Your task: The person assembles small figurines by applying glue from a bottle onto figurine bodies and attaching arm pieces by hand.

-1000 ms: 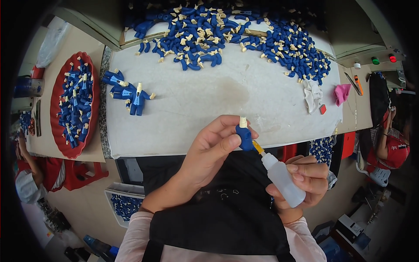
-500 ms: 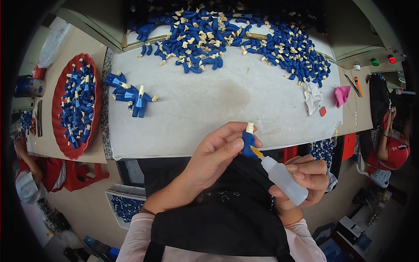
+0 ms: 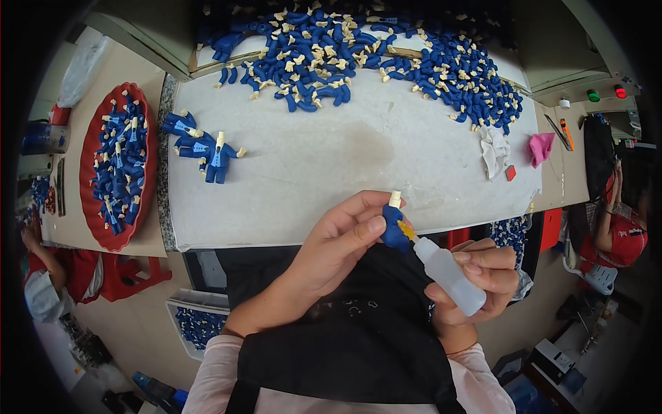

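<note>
Left hand (image 3: 345, 233) pinches a small blue torso (image 3: 393, 234) between thumb and fingers, cream neck peg (image 3: 395, 199) uppermost; this grip appears to leave the torso's right flank exposed. Right hand (image 3: 495, 276) wraps its fingers around a translucent squeeze bottle (image 3: 452, 279), to the right of and nearer the wearer than the torso; the bottle is tilted, presumably so that its yellow tip (image 3: 407, 231) meets that flank squarely; the tip is at the torso, though actual contact cannot be told. The torso is held above the near edge of the pale, stained bench (image 3: 289, 186), over a black apron (image 3: 345, 345); beyond the torso, blue arms with cream hands lie in a left heap (image 3: 324, 62) and a right heap (image 3: 476, 83), probably kept within reach; left of the torso, headless blue figures (image 3: 218, 162) lie together, and farther left a red scalloped tray (image 3: 87, 179) bears more. Right of the torso lie a white cloth (image 3: 494, 152), a small red block (image 3: 510, 172), a pink cloth (image 3: 541, 147) and an orange-handled tool (image 3: 566, 134); below and left of it, a white bin (image 3: 200, 297) contains blue parts; far to either side of it, a left co-worker (image 3: 45, 293) and a right co-worker (image 3: 620, 238) are partly visible.
</note>
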A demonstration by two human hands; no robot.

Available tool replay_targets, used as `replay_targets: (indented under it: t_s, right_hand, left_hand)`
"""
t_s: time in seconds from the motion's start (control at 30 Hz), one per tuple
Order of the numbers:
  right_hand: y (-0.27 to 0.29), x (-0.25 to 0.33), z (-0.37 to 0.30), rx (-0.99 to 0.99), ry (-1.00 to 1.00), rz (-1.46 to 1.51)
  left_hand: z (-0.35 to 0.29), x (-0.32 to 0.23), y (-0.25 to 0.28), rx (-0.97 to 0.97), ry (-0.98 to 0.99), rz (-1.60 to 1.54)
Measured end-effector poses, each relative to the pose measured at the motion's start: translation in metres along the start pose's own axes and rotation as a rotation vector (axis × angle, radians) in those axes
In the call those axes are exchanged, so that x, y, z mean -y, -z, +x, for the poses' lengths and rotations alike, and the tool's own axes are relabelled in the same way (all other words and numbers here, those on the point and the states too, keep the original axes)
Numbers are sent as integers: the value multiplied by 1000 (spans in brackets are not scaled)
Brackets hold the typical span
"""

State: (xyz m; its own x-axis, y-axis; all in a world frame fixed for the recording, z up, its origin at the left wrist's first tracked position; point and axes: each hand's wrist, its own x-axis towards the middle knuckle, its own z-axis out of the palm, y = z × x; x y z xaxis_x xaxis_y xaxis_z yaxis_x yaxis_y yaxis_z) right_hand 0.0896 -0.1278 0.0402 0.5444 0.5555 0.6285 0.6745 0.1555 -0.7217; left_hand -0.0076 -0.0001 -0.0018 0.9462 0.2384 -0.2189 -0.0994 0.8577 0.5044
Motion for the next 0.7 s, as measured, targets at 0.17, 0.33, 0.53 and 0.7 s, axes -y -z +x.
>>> replay_targets:
  t_s: [0.17,0.33,0.53,0.7]
  right_hand:
    - [5,-1,0,56,-21,116]
    - [3,-4,1,53,-13,108]
    - [6,-5,3,33,-5,123]
    - [21,-18,11,-160,-186,155]
  left_hand:
    - [1,-1,1,16,8,-34]
    - [3,-1,0,12,14,-26]
    - [4,-1,1,22,6,-58]
    - [2,-13,9,2,-95,-129]
